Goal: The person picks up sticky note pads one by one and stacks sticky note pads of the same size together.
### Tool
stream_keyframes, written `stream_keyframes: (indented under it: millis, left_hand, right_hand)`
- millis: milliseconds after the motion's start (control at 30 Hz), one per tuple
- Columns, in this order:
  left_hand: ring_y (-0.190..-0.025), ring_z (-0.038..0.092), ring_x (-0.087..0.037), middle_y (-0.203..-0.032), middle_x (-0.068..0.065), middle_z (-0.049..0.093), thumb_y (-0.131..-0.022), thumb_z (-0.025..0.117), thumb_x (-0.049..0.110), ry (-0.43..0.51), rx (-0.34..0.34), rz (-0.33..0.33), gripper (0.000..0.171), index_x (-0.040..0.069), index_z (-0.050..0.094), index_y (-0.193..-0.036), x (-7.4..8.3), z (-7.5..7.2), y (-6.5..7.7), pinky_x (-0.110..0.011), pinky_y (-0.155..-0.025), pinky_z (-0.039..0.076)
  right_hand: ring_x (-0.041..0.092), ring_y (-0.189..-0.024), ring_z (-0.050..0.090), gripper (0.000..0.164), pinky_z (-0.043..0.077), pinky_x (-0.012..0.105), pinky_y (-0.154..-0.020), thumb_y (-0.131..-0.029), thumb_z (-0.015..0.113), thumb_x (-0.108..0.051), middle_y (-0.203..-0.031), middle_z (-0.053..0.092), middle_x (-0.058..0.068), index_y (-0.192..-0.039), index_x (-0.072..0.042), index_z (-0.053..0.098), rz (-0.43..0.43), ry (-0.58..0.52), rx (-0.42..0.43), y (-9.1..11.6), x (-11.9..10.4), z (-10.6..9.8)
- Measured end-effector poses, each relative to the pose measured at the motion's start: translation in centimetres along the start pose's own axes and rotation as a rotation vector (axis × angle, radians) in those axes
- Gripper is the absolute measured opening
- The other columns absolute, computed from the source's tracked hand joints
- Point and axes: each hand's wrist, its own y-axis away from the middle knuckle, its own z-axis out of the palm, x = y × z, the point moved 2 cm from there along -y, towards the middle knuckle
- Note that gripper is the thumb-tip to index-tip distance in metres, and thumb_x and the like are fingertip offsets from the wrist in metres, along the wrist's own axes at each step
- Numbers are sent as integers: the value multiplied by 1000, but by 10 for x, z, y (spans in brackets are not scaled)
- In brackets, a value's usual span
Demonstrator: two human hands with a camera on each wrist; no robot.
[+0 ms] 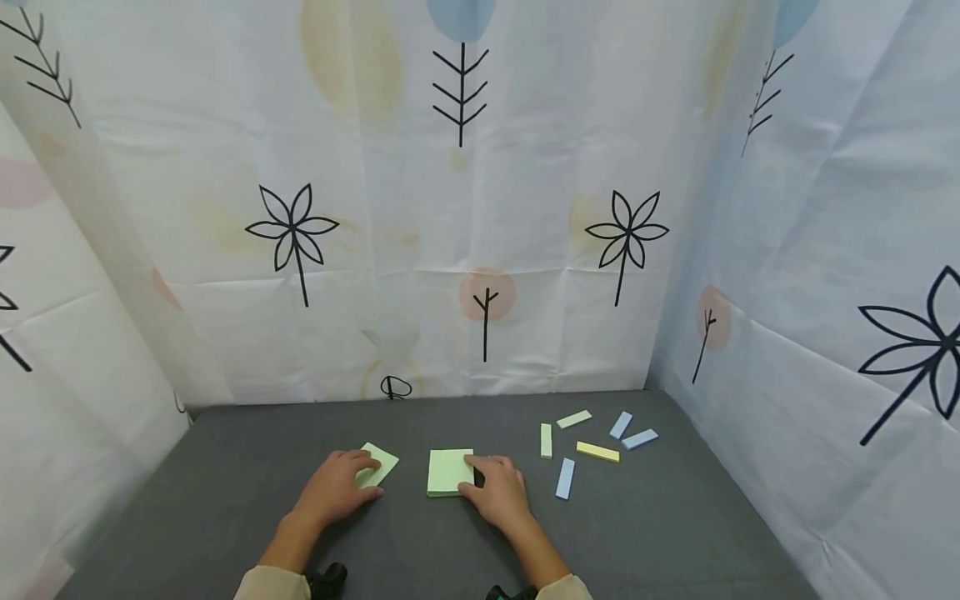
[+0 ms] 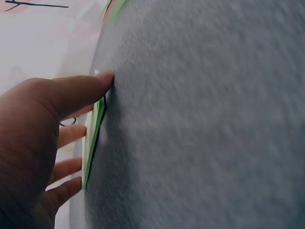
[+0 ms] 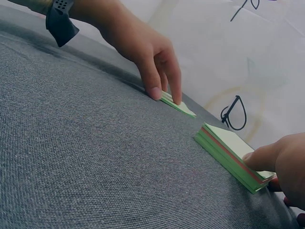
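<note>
A thin light-green pad of sticky notes lies turned at an angle on the grey table. My left hand holds it, thumb at the near edge and fingers over the far part; the left wrist view shows the pad edge-on. To its right sits a thicker, squared stack of green sticky notes. My right hand grips that stack at its right side. In the right wrist view an orange-red layer runs through the stack, and the thumb touches its upper edge.
Right of the stack lie several small paper strips: pale green, yellow and blue. White patterned curtains stand behind and along both sides of the grey table.
</note>
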Motion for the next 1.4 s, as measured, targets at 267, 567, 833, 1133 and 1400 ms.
stream_keyframes:
  millis: [267,567,833,1133,1400]
  left_hand:
    - [-116,53,-37,-125,-10,62,-79,80,34,9,-65,33,42,14,71,-114,-6,-2,2,-54,-97,39]
    - [-113,54,-36,-122,-9,63,-81,78,29,-21,-84,42,34,15,71,-111,-6,-3,-2,-53,-96,40]
    - [-114,54,-35,-122,-8,63,-83,76,28,18,-82,25,29,18,72,-109,-7,-6,-1,-54,-96,40]
    - [-117,52,-36,-125,-8,62,-83,76,30,84,-99,-4,30,19,71,-111,-10,-7,1,-55,-97,38]
    - [-118,51,-37,-126,-10,61,-82,76,40,105,-107,-21,37,18,71,-111,-11,-6,1,-56,-97,37]
  right_hand:
    - [31,-114,53,43,39,57,-89,-82,77,-28,-115,68,7,-122,-14,69,-6,22,2,-1,0,1]
    - [32,-115,52,43,38,57,-89,-83,76,-28,-116,67,7,-123,-14,68,-2,22,-6,-1,0,1]
    - [32,-114,53,43,38,58,-90,-83,76,-28,-116,67,8,-123,-14,69,-4,27,-3,0,0,1]
    - [32,-115,52,44,37,59,-91,-83,76,-28,-117,67,9,-124,-14,68,-3,19,-7,0,-1,1]
    - [32,-114,52,43,38,58,-91,-83,76,-28,-116,67,8,-123,-14,68,-5,27,3,1,0,1]
